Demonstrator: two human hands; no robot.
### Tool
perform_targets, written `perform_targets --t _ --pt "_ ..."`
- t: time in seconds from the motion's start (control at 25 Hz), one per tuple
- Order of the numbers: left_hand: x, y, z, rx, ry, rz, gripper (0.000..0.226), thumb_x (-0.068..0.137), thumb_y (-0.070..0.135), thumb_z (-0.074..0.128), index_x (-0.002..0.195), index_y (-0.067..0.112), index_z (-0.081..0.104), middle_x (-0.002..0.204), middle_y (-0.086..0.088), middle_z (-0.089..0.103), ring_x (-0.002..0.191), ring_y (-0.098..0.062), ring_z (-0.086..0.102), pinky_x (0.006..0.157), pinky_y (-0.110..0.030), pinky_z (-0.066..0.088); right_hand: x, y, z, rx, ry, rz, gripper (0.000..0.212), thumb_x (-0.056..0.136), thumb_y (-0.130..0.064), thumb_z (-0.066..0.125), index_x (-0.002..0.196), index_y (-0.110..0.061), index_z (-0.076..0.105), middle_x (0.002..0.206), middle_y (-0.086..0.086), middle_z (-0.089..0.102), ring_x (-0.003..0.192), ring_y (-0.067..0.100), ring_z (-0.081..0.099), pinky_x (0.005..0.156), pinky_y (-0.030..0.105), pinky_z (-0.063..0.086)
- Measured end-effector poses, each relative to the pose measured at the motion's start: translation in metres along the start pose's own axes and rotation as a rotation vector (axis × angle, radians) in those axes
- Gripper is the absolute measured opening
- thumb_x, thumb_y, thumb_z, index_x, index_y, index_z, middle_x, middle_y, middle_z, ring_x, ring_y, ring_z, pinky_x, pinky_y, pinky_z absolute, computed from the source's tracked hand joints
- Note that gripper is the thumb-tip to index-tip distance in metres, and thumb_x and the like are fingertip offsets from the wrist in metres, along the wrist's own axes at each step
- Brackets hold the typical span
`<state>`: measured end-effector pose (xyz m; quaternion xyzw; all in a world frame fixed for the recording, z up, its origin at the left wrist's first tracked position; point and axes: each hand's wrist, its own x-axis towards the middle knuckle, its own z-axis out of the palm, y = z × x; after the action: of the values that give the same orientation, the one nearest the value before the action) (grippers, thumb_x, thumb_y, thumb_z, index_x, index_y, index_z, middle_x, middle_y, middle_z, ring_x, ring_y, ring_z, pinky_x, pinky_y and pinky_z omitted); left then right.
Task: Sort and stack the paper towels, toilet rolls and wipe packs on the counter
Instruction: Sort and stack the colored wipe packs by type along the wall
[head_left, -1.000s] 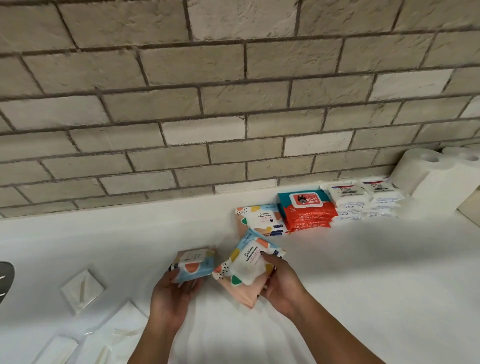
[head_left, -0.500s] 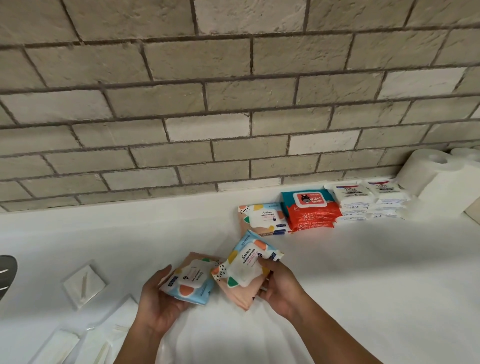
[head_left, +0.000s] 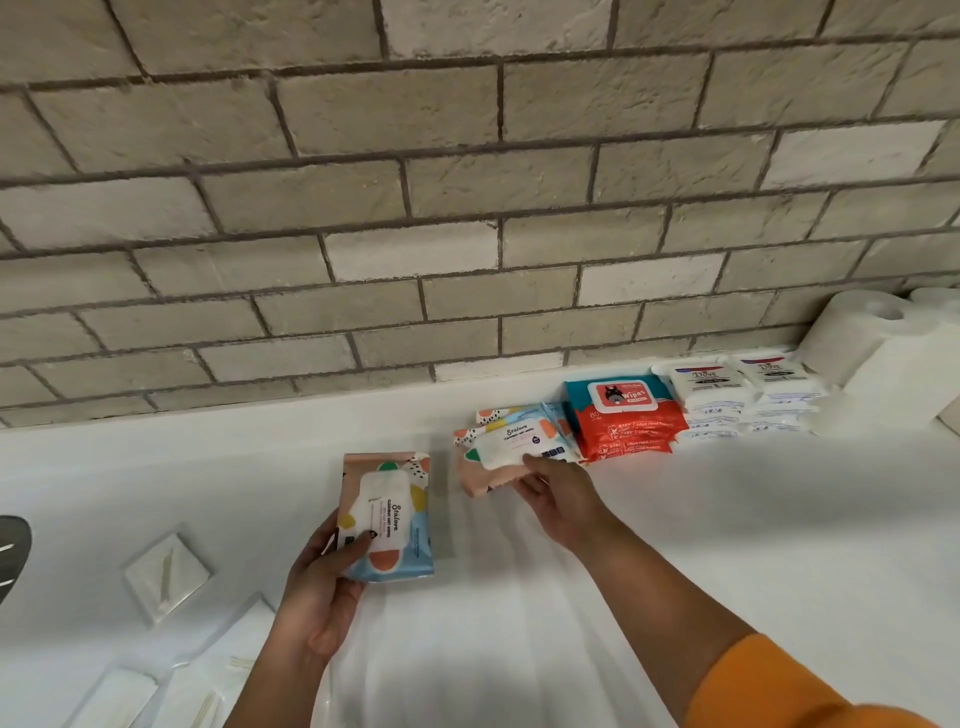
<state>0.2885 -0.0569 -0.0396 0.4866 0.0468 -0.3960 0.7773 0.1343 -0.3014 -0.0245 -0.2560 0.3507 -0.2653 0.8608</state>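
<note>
- Far to the left of the red baby-wipes stack, towards the front of the counter, lie some clear sachets. I judge they are no part of your sorting.
- Your left hand holds a patterned wet-wipes pack well to the left of the red baby-wipes stack and nearer to you. Your thumb lies across its lower face and your fingers curl behind it, with the flip lid facing you.
- Expect this pack to be light, soft and a little squashy, with slick film. Take it by the long edges rather than the lid, which may pop open.
- Your right hand pinches a second patterned pack by its near edge, thumb on top and fingers under. The pack is tilted and sits just left of the red stack.
- Behind and under it is a matching patterned pile, close against the red stack's left side. I cannot tell whether the held pack touches the pile yet. I judge both packs belong there, so lay them flat and square, because the film will slide.
- Just to the right of the red stack are white Dove packs in two piles.
- Furthest right of the red stack, white paper towel rolls stand upright by the wall.
</note>
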Motion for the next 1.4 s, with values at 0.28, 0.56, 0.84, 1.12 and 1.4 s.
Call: perform_targets --t 0.28,0.56,0.84,1.12,1.4 --pt "0.006 0.006 0.016 -0.018 -0.035 0.022 0.056 0.078 -0.010 0.065 0.132 0.004 0.059 0.127 -0.020 0.067 0.119 -0.037 0.064 0.091 -0.053 0.055 0.043 0.001 -0.005 0.071 0.304 0.023 0.043 0.091 0.015 0.059 0.129 -0.005 0.058 0.131 0.020 0.066 0.115 0.036 0.066 0.082 0.047 0.061" --pt "0.014 -0.005 0.032 -0.086 -0.054 -0.016 0.051 0.086 -0.010 0.060 0.135 0.002 0.056 0.130 -0.023 0.065 0.124 -0.037 0.060 0.091 -0.047 0.057 0.060 -0.016 0.008 0.040 0.522 -0.003 0.046 0.089 0.007 0.070 0.126 -0.007 0.048 0.115 0.015 0.070 0.088 0.026 0.072 0.053 0.039 0.064" --pt "0.016 -0.016 0.057 -0.114 -0.083 -0.011 0.050 0.087 -0.010 0.057 0.136 0.000 0.055 0.128 -0.023 0.066 0.124 -0.036 0.060 0.089 -0.042 0.058 0.062 -0.016 -0.001 0.005 0.549 0.001 0.055 0.085 -0.003 0.079 0.127 -0.012 0.045 0.114 0.015 0.071 0.093 0.028 0.073 0.048 0.035 0.061" --pt "0.013 -0.043 0.097 -0.106 -0.109 -0.010 0.061 0.077 -0.017 0.056 0.136 0.002 0.054 0.130 -0.022 0.065 0.121 -0.038 0.062 0.086 -0.046 0.060 -0.039 0.014 0.015 -0.292 0.012 0.155 0.036 0.099 -0.046 0.055 0.113 -0.016 0.070 0.107 0.014 0.073 0.097 0.031 0.068 0.084 0.044 0.055" --pt "0.009 -0.054 0.146 -0.004 -0.291 0.089 0.064 0.081 0.003 0.059 0.142 0.023 0.052 0.131 -0.016 0.066 0.119 -0.036 0.064 0.091 -0.047 0.055 -0.017 0.007 -0.004 -0.222 0.016 -0.157 0.044 0.088 0.003 0.067 0.130 -0.010 0.059 0.116 0.015 0.076 0.104 0.037 0.074 0.087 0.063 0.058"
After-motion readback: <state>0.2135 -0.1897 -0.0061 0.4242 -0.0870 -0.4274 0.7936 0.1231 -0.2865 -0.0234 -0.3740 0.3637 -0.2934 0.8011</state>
